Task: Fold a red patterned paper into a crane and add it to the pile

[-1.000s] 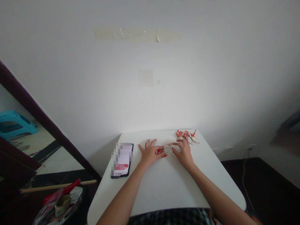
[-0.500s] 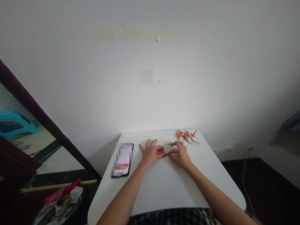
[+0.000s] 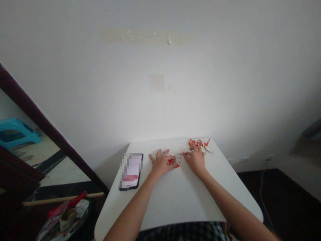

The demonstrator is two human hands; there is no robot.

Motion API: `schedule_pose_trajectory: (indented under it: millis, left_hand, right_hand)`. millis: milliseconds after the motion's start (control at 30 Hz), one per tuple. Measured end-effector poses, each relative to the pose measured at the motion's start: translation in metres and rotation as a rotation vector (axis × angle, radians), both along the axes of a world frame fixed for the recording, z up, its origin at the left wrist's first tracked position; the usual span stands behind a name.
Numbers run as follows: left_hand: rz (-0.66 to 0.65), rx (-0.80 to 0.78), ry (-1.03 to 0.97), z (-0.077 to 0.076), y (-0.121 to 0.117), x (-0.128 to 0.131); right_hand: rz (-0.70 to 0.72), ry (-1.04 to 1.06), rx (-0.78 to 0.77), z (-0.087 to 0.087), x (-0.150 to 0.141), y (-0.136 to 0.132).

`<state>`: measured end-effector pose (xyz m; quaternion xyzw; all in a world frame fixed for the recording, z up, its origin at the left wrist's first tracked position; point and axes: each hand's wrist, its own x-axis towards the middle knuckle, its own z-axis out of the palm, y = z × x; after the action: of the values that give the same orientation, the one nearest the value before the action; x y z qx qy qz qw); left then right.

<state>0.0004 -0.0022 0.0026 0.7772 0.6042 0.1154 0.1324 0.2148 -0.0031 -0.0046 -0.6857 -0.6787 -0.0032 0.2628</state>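
A small red and white printed paper [image 3: 175,160] lies on the white table [image 3: 175,197], between my two hands. My left hand [image 3: 160,163] rests flat with its fingers spread, and its thumb side presses the paper's left end. My right hand [image 3: 195,158] lies over the paper's right part, fingers extended, with a fingertip on its upper edge. Several folded red and white paper pieces [image 3: 200,144] sit in a small pile just beyond my right hand, near the table's far right corner.
A phone [image 3: 131,170] in a dark case lies screen up on the left of the table. The white wall stands right behind the table. On the floor at the left are a wooden stick [image 3: 62,199], a bag of items [image 3: 62,217] and a blue stool [image 3: 15,134].
My right hand has shifted up and a little to the right along the paper. My left hand has stayed in place on the paper's left end.
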Motion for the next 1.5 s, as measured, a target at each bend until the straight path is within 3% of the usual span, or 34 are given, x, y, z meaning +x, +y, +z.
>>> schedule_pose_trajectory:
  millis: [533, 1500]
  left_hand:
    - [-0.002, 0.008, -0.019, -0.002, 0.0, -0.001]
    - [-0.002, -0.012, -0.025, 0.003, -0.002, 0.0]
  right_hand:
    - [-0.093, -0.08, 0.018, -0.002, -0.003, -0.004]
    - [0.023, 0.014, 0.057, -0.014, 0.005, 0.003]
